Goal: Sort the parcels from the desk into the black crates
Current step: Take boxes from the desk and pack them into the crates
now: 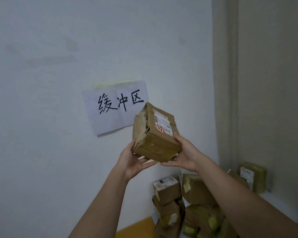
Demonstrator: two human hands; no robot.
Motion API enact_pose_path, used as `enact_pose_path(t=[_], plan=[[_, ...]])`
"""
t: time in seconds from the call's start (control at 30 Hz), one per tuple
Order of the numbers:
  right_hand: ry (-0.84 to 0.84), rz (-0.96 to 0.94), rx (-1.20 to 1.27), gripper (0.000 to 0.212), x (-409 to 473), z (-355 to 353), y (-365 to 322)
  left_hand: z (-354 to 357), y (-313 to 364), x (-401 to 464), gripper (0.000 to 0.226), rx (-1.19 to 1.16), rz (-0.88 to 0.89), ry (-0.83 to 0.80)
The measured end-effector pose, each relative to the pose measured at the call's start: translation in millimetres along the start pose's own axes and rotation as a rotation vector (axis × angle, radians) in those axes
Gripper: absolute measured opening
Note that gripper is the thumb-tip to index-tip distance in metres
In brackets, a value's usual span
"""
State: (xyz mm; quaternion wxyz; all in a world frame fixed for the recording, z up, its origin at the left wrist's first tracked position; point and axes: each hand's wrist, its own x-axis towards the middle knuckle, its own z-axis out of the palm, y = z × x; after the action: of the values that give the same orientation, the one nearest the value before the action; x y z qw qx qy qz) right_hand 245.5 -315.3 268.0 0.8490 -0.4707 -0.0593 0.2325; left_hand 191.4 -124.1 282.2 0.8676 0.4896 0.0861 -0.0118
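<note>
Brown cardboard parcel (156, 134) held up in the air at centre frame, tilted, one corner toward the camera. Its left face is torn and crumpled, tape peeling. A white shipping label (162, 123) with red print sits on the upper right face.

2 hands carry it. Left hand (133, 162) cups the lower left corner from below, thumb up along the torn face, fingers curled under the bottom. Right hand (182, 154) grips the lower right corner, thumb lying on the labelled face, fingers wrapped beneath. Both bare forearms reach up from the bottom of the frame.

Just behind the parcel, left of it, a white paper sign (116, 107) is taped to the pale wall (58, 66), with 3 handwritten black characters; the parcel's top corner overlaps the sign's lower right edge.

Lower right of the frame: a heap of taped brown parcels (182, 203) stacked against the wall, several with white labels, some partly hidden by the right forearm. 1 more parcel (252, 176) stands apart at far right, near a beige vertical strip (265, 83), curtain or door, cannot tell. A patch of yellow-orange tabletop (138, 227) shows at bottom centre, beside the heap.
</note>
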Motion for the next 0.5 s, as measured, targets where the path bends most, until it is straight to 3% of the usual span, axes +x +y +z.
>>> enact_pose_path(t=[0.07,0.17,0.3,0.5], plan=[[0.017,-0.083,-0.077,0.034,-1.1,1.1,-1.8,-4.4,4.6,-0.9,0.027,0.249,0.078,0.127],[0.029,-0.222,-0.162,0.031,0.7,2.7,-3.6,-10.3,10.5,-2.5,0.045,0.464,0.202,0.254],[0.015,-0.328,-0.193,0.032,-1.2,10.6,-4.7,-4.2,15.4,-11.6,0.026,0.420,0.196,0.174],[0.002,-0.428,-0.250,0.035,-7.8,15.2,-8.3,1.2,16.9,-15.6,0.050,0.439,0.222,0.027]])
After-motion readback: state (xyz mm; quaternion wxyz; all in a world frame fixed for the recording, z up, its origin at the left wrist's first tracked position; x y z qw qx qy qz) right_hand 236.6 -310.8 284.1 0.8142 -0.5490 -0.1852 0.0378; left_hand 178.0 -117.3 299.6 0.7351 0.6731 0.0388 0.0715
